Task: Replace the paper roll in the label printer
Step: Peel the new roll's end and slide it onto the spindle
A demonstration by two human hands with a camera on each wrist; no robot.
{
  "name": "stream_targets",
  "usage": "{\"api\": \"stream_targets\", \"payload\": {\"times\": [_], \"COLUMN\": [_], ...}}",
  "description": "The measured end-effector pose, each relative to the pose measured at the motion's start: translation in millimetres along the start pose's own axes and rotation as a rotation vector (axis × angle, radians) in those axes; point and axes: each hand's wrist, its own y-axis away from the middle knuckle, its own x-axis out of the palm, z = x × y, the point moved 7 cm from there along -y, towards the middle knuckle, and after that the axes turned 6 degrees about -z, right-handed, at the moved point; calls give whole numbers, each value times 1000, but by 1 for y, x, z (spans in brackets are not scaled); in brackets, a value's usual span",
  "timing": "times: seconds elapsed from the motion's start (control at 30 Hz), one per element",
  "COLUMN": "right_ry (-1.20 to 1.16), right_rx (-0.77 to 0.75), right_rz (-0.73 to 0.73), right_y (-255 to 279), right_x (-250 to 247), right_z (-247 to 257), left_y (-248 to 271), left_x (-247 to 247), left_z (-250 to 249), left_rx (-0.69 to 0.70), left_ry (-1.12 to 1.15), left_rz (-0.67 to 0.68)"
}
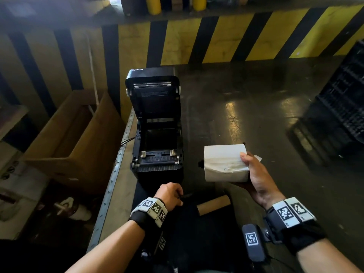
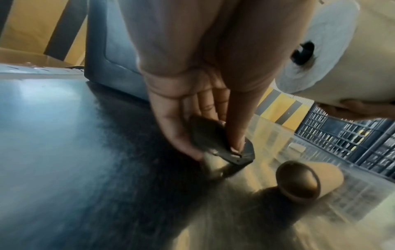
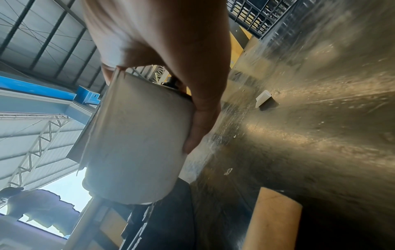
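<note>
The black label printer (image 1: 157, 134) stands with its lid swung up and its roll bay bare. To its right my right hand (image 1: 256, 174) grips a full white paper roll (image 1: 224, 164) above the table, with a black spindle end (image 1: 201, 164) sticking out of its left side. In front of the printer my left hand (image 1: 171, 194) pinches a small flat black plastic piece (image 2: 224, 145) just above the table. A bare brown cardboard core (image 1: 213, 204) lies on its side between my wrists.
An open cardboard box (image 1: 74, 138) sits left of the table's metal edge (image 1: 116, 174). A black crate (image 1: 342, 107) stands at the far right. A small white scrap (image 3: 262, 99) lies on the dark table (image 1: 246, 115) beyond the roll. A yellow-and-black striped wall runs behind.
</note>
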Motion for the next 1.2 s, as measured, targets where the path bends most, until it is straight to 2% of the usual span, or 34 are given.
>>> {"api": "stream_targets", "payload": {"times": [0.17, 0.2, 0.33, 0.47, 0.63, 0.83, 0.93, 1.07, 1.2], "right_ry": [-8, -18, -94, -195, -328, -380, -357, -303, -256], "right_rx": [-42, -49, -44, -10, -4, -29, -69, -131, -208], "right_rz": [-3, -3, 4, 35, 84, 41, 40, 44, 35], "right_y": [13, 15, 23, 33, 45, 49, 51, 53, 53], "right_x": [1, 1, 7, 21, 41, 50, 55, 62, 66], "right_z": [6, 8, 15, 26, 39, 41, 42, 46, 52], "left_y": [22, 26, 34, 33, 35, 43, 39, 39, 34], "left_x": [-44, -58, -97, -116, -111, -118, -119, -128, -134], "left_z": [-23, -28, -48, -69, -97, -108, -105, -105, -108], "left_rx": [155, 167, 120, 154, 215, 262, 248, 279, 304], "left_ry": [229, 340, 1028, 1237, 1199, 1156, 1000, 656, 562], "left_rz": [-79, -107, -127, -143, -175, -271, -328, -437, -394]}}
